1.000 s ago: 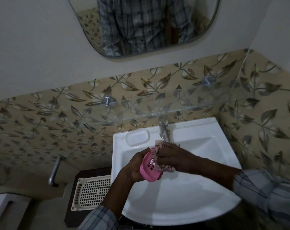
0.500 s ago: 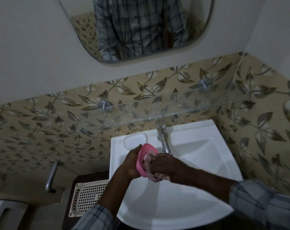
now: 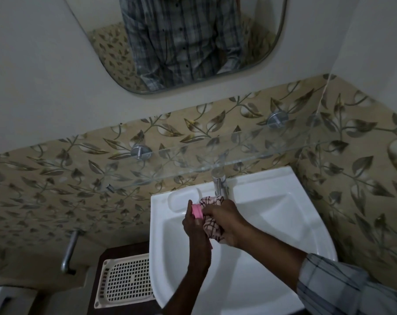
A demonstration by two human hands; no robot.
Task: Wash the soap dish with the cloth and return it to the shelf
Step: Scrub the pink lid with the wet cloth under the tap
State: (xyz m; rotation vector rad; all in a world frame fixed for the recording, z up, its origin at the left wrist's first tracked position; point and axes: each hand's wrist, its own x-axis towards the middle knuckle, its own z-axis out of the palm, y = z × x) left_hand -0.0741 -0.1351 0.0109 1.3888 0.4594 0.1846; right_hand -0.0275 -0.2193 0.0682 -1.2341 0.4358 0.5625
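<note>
My left hand (image 3: 194, 226) grips the pink soap dish (image 3: 197, 211) on edge over the white sink (image 3: 272, 212), so only its rim shows. My right hand (image 3: 224, 220) holds a bunched pink checked cloth (image 3: 212, 226) pressed against the dish's right side. Part of the cloth (image 3: 210, 200) sticks up just under the steel tap (image 3: 220, 186). I cannot tell whether water is running. The glass shelf (image 3: 215, 155) spans the wall above the sink and carries nothing that I can see.
A cream perforated plastic tray (image 3: 124, 280) lies on a dark stand left of the sink. A metal pipe (image 3: 70, 251) juts from the tiled wall at the left. A mirror (image 3: 181, 42) hangs above the shelf. The right wall closes the corner.
The dish has turned from showing its slotted inside to standing edge-on. Both hands have moved up towards the tap, and the cloth now bunches against the dish's right side.
</note>
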